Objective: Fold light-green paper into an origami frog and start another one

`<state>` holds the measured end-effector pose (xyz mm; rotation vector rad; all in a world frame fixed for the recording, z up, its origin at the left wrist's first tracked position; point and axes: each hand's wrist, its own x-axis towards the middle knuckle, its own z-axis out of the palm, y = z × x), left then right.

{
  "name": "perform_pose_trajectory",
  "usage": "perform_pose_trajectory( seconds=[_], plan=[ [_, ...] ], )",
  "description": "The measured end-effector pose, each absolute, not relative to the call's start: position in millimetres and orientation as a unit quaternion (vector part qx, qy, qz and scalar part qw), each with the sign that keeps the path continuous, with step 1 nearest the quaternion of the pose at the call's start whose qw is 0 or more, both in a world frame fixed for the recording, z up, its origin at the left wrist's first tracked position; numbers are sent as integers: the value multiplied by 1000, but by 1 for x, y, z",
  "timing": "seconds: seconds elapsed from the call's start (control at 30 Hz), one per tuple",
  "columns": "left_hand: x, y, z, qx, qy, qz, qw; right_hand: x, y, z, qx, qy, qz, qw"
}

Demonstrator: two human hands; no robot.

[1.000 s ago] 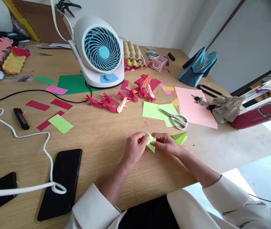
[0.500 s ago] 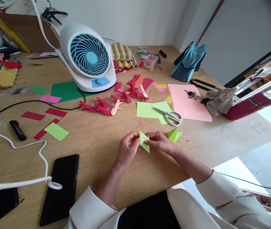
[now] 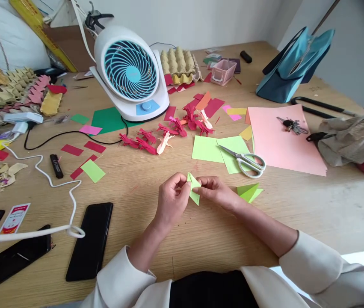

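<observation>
Between my two hands is a light green folded paper (image 3: 194, 196), a narrow diamond shape with creases showing. My left hand (image 3: 173, 194) pinches its left edge between thumb and fingers. On the other side my right hand (image 3: 215, 192) grips the right edge, thumb pressed on the paper's face. Just right of my right hand lies another folded green paper piece (image 3: 250, 192). Beyond the hands, scissors (image 3: 246, 161) rest on light green paper sheets (image 3: 207, 149). Several folded red paper figures (image 3: 146, 143) stand farther back, with a pale pink one (image 3: 164, 143) beside them.
A white fan (image 3: 133, 77) stands at the back. Keys (image 3: 294, 126) lie on a pink sheet (image 3: 284, 149) at right, near a blue bag (image 3: 292, 68). A black phone (image 3: 90, 241) and a white cable (image 3: 40, 231) are at left. An egg carton (image 3: 178, 62) sits behind.
The view has turned left, so the table's things appear shifted right and more of the left side shows. Both hands keep hold of the folded green paper, with little finger movement.
</observation>
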<state>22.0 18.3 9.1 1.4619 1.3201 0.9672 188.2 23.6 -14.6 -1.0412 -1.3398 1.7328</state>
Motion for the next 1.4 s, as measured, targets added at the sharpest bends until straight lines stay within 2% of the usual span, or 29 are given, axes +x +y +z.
perform_pose_trajectory(
  seconds=[0.37,0.63,0.93,1.13,1.4],
  plan=[
    [27,18,0,538,535,376,532,194,22,-12,-392,-477,715,330],
    [27,15,0,555,550,393,485,194,20,-15,-405,-504,691,324],
    [26,14,-4,565,534,410,477,192,18,-15,-408,-511,683,326],
    [25,17,-7,597,533,398,449,188,13,-16,-445,-557,619,328],
    [24,20,-13,514,494,399,576,186,11,-20,-446,-580,580,357]
  ],
)
